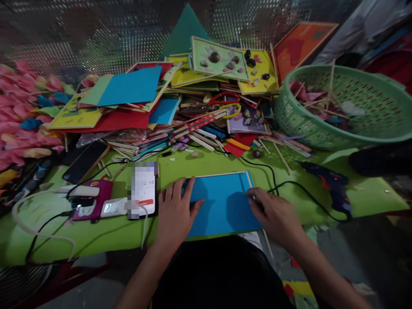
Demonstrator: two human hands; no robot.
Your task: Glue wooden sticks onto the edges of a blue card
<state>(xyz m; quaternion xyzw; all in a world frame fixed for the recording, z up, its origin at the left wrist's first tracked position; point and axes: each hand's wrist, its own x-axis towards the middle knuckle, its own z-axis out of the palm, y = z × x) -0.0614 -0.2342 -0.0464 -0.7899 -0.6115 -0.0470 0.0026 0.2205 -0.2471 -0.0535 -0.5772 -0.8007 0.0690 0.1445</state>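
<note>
A blue card [222,206] lies on the green tabletop in front of me. A thin wooden stick [219,174] runs along its far edge. Another thin stick [249,180] follows the right edge, passes under my right hand and comes out beyond the near edge. My left hand [177,206] rests flat over the card's left side, fingers stretched and thumb apart. At the right edge, my right hand [273,214] has its fingers pinched together on that second stick; the fingertips are partly hidden. To the right lies a glue gun [331,184] with a small red light.
Behind the card is a pile of framed pictures [219,58], sticks and pens. A green basket [341,128] holds scraps at the right. On the left are a phone [141,189], a purple power strip [99,197] with cables, and pink paper petals [22,111].
</note>
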